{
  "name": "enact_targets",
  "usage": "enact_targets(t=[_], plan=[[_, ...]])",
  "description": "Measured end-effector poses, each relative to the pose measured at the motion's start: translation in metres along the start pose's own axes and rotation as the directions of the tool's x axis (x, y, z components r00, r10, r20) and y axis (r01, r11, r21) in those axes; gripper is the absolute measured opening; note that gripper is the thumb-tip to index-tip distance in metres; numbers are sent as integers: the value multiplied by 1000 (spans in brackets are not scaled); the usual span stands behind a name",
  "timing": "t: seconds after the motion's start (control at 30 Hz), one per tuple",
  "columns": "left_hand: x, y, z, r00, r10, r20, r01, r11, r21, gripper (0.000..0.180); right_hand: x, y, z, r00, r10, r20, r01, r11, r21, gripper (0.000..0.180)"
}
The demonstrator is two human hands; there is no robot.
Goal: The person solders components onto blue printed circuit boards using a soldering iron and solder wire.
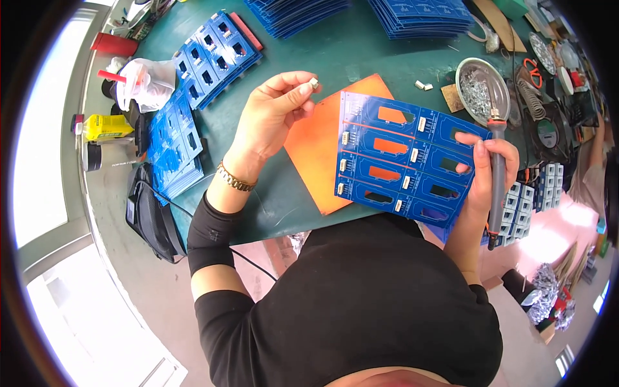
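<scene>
A tiny white connector (314,82) is pinched between the thumb and fingertips of my left hand (278,106), raised above the bench beside an orange sheet (314,155). My right hand (488,169) grips the right edge of a blue circuit board panel (431,146), tilted over the sheet and the bench's near edge. The same hand holds a grey soldering iron (497,187), its handle lying upright along the fingers. Several white connectors sit on the panel in columns, next to cut-out openings. Two loose white connectors (423,85) lie on the bench beyond the panel.
The green bench (348,58) bears stacks of blue boards at the back (422,18) and left (216,58). A dish (478,62) of silvery crumbs stands beyond my right hand. A plastic cup (147,84) and a yellow bottle (106,127) are at the left edge.
</scene>
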State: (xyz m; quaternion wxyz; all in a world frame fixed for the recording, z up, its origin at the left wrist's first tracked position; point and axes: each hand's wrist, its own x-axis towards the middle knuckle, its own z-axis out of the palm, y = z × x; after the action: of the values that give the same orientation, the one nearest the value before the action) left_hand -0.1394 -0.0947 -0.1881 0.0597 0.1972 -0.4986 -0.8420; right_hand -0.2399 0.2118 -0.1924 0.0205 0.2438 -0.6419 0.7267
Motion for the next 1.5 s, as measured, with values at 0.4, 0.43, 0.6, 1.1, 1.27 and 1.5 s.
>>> enact_targets(t=[0.4,0.43,0.6,1.1,1.27,1.5], plan=[[-14,4,12,994,89,63,-105,937,334,12,3,-14,14,999,-39,1,39,999,5,12],[-15,6,15,994,79,72,-101,912,397,11,2,-14,15,999,-37,2,37,999,7,12],[-14,3,25,997,62,55,-80,897,434,11,-1,-14,17,989,-146,6,146,989,-18,12],[-9,-2,27,995,90,39,-98,897,431,12,-2,-15,14,986,-158,47,158,987,-4,10],[-8,-2,27,995,79,66,-98,913,397,11,-1,-20,17,991,-128,44,127,991,28,9],[-3,4,24,997,31,71,-58,899,435,11,1,-17,16,991,-116,62,114,993,31,9]])
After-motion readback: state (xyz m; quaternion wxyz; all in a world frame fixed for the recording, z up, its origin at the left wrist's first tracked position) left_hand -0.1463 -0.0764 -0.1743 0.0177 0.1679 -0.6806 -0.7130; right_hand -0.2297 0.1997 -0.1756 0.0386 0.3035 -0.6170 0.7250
